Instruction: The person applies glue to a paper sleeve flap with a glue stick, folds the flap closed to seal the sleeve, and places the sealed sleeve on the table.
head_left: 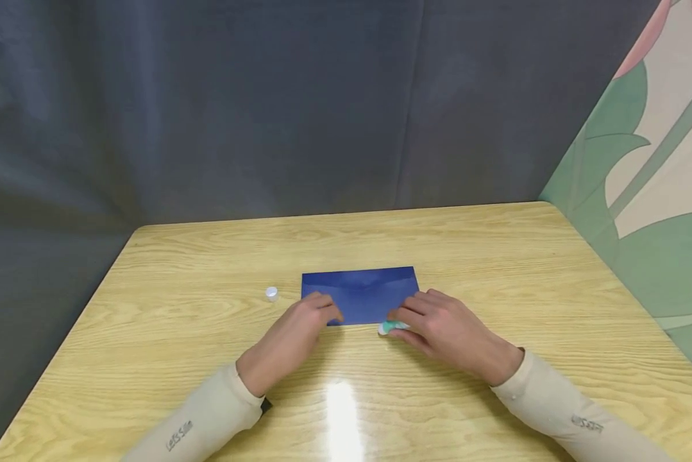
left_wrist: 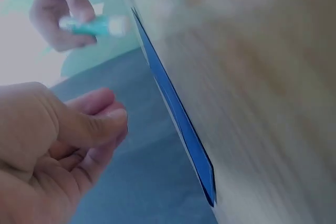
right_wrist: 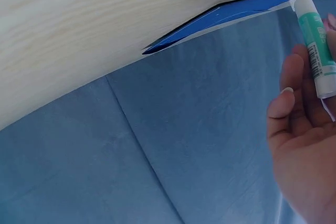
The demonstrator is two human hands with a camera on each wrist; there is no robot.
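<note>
A blue envelope (head_left: 369,301) lies flat on the table, a darker band along its far side. Between fingers and thumb my right hand (head_left: 444,327) grips a green and white glue stick (right_wrist: 314,45), its white end pointing left at the envelope's near right corner in the head view. Over the envelope's near left part is my left hand (head_left: 299,324). In the left wrist view its fingers are curled and the thumb meets the fingertips, with nothing seen between them. The envelope (left_wrist: 181,114) shows edge-on there, apart from these fingers.
A small white cap (head_left: 272,293) sits on the wooden table (head_left: 207,256), left of the envelope. Dark cloth (head_left: 294,109) hangs behind the table and along its left side. At the right is a floral-patterned surface (head_left: 640,212).
</note>
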